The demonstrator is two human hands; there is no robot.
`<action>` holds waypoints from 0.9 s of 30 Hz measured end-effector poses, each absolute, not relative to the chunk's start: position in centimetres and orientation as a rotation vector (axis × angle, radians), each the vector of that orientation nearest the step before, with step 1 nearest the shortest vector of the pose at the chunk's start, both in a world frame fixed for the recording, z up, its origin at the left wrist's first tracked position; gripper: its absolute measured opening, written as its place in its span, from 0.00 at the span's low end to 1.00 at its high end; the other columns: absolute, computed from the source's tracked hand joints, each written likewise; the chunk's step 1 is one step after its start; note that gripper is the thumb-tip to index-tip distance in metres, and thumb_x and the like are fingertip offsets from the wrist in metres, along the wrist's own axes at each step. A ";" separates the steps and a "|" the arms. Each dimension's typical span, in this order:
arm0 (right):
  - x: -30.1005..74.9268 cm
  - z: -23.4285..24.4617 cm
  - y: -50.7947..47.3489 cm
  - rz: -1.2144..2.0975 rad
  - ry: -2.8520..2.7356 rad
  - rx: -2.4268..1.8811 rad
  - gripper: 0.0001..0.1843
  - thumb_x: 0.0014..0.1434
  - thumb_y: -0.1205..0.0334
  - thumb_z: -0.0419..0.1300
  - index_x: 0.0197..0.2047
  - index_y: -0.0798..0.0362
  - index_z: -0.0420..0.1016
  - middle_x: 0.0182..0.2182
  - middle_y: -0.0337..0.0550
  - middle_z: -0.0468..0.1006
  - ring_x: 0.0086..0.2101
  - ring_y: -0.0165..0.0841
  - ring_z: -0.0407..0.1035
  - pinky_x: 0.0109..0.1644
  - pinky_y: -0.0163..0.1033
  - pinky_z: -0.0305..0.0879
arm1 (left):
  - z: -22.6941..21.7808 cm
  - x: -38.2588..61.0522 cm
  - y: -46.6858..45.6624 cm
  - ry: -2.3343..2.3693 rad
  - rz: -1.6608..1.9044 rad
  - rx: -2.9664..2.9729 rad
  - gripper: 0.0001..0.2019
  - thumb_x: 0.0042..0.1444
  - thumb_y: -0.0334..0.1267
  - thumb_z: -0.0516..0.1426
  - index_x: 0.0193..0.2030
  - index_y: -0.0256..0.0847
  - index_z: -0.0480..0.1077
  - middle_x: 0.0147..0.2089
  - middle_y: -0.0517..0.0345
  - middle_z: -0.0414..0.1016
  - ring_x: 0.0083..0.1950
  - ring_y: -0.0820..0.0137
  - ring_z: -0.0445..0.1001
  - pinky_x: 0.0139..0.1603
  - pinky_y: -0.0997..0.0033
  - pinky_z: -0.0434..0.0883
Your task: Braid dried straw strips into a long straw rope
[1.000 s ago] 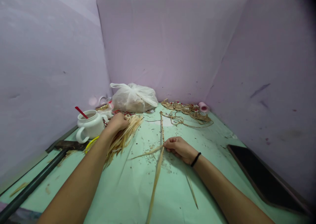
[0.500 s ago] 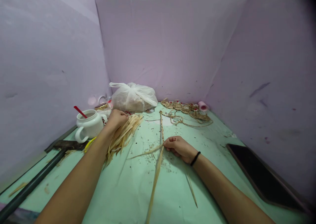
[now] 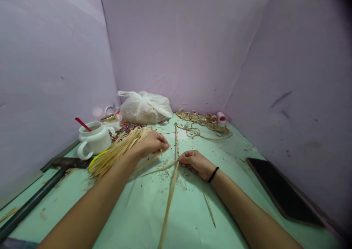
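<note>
A thin straw braid (image 3: 176, 139) runs toward me over the green table, its far end near the back. My right hand (image 3: 196, 163), with a black band at the wrist, is closed in a pinch on the braid's near end. Loose strands (image 3: 169, 201) spread from that point, one toward me and one to the left. My left hand (image 3: 154, 143) is closed on the tip of a single straw strip (image 3: 150, 162), which trails back beneath the wrist. Beside that arm lies a bundle of dry straw strips (image 3: 118, 150), partly covered by the forearm.
On the left stand a white two-handled pot (image 3: 95, 139) with a red stick and a hammer (image 3: 49, 185). A tied white plastic bag (image 3: 145, 108), coiled braided cord (image 3: 203, 121) and a pink spool (image 3: 221, 117) sit at the back. A dark phone or tablet (image 3: 283, 192) lies right.
My left hand has moved from the straw bundle rightward and nearer to the braid, drawing a strip along. My right hand keeps its pinch. The view has shifted slightly.
</note>
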State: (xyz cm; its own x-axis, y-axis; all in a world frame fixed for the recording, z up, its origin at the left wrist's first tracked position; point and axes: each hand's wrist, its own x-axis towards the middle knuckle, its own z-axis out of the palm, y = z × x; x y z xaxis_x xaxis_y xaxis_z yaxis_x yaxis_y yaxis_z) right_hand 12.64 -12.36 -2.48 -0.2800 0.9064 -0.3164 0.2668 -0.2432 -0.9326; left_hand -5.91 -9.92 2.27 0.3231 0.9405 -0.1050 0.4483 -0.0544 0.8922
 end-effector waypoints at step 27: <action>12.8 -2.1 -12.4 1.668 -1.345 -1.338 0.05 0.42 0.68 0.56 0.19 0.57 0.63 0.11 0.31 0.61 0.10 0.17 0.43 0.14 0.29 0.32 | -0.5 -3.0 -10.8 1.284 0.411 1.712 0.06 0.37 0.34 0.54 0.23 0.34 0.69 0.13 0.65 0.58 0.16 0.79 0.56 0.17 0.79 0.53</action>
